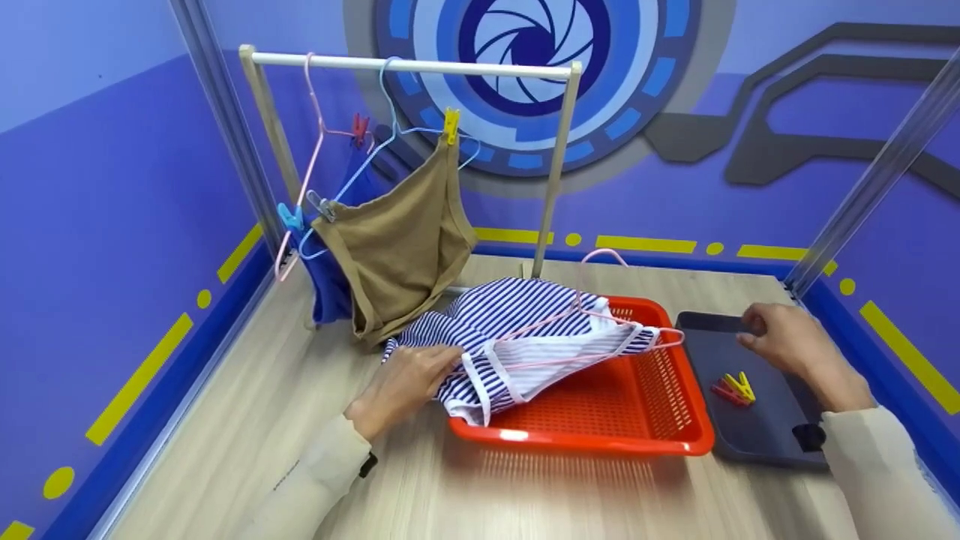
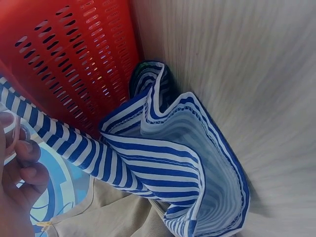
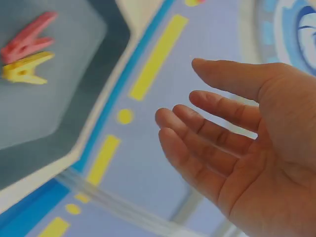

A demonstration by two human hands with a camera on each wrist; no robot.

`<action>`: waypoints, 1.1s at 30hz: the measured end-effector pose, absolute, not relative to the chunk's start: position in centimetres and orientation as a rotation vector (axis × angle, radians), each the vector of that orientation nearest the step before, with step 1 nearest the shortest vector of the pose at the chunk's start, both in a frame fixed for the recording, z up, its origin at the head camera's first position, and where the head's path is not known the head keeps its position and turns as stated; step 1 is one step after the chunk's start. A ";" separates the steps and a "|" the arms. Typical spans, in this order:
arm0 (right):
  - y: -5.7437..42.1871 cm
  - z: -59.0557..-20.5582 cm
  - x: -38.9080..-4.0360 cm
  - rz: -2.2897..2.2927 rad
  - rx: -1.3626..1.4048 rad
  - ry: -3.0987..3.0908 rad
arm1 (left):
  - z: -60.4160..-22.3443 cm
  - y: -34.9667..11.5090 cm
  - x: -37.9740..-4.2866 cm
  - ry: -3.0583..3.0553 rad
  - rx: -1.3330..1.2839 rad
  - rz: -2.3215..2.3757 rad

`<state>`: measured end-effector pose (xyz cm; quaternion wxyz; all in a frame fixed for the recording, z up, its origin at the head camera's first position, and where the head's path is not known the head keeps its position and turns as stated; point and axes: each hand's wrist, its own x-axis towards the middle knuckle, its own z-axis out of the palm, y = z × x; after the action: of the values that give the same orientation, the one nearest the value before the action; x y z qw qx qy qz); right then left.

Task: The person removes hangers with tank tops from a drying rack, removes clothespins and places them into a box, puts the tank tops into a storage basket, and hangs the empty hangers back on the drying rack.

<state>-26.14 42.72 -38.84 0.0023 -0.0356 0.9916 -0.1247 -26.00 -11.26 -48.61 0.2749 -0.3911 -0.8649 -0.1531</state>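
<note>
My left hand (image 1: 409, 379) pinches the left end of a pink hanger (image 2: 19, 133) between curled fingers and thumb. From that hanger a blue-and-white striped tank top (image 1: 517, 307) hangs by its white-edged straps, draped over a red basket (image 1: 694, 420). The top's open hem (image 2: 217, 173) spreads beside the basket in the left wrist view. Over a dark tray (image 1: 697, 352) at the right, my right hand (image 1: 791, 341) holds nothing, its fingers loosely bent and apart. Below it lie a red clothespin (image 1: 729, 393) and a yellow clothespin (image 1: 742, 384).
Behind stands a drying rack (image 1: 480, 69). Brown shorts (image 1: 397, 247) hang there from a blue hanger (image 1: 390, 90), pinned by yellow (image 1: 451, 126) and grey (image 1: 321, 205) clothespins. A blue garment (image 1: 326, 281) hangs on a pink hanger to the left. Walls enclose the table.
</note>
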 end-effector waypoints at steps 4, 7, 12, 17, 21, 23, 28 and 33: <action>40.5 -37.5 -25.4 -0.440 -0.274 3.220 | -48.7 -11.3 -26.1 -2.324 -1.048 -0.399; 39.1 -36.9 -25.0 -0.479 -0.418 3.291 | -48.8 -11.3 -26.2 -2.323 -1.049 -0.394; 36.8 -36.5 -24.5 -0.507 -0.541 3.335 | -48.8 -11.3 -26.0 -2.328 -1.053 -0.394; 34.9 -36.4 -24.3 -0.543 -0.571 3.297 | -48.5 -11.2 -25.9 -2.326 -1.061 -0.413; 33.5 -36.8 -24.5 -0.529 -0.576 3.229 | -48.5 -11.2 -26.1 -2.330 -1.059 -0.408; 32.9 -37.1 -24.8 -0.500 -0.596 3.195 | -48.6 -11.2 -26.1 -2.337 -1.060 -0.411; 31.7 -38.5 -25.5 -0.455 -0.631 3.131 | -48.6 -11.2 -26.1 -2.339 -1.060 -0.419; 31.3 -39.3 -25.9 -0.464 -0.636 3.126 | -48.7 -11.2 -26.1 -2.330 -1.058 -0.412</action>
<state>-25.93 31.34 -39.32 -0.0409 -0.1973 0.9689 -0.1437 -26.09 -11.19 -48.74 0.2713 -0.3930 -0.8652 -0.1531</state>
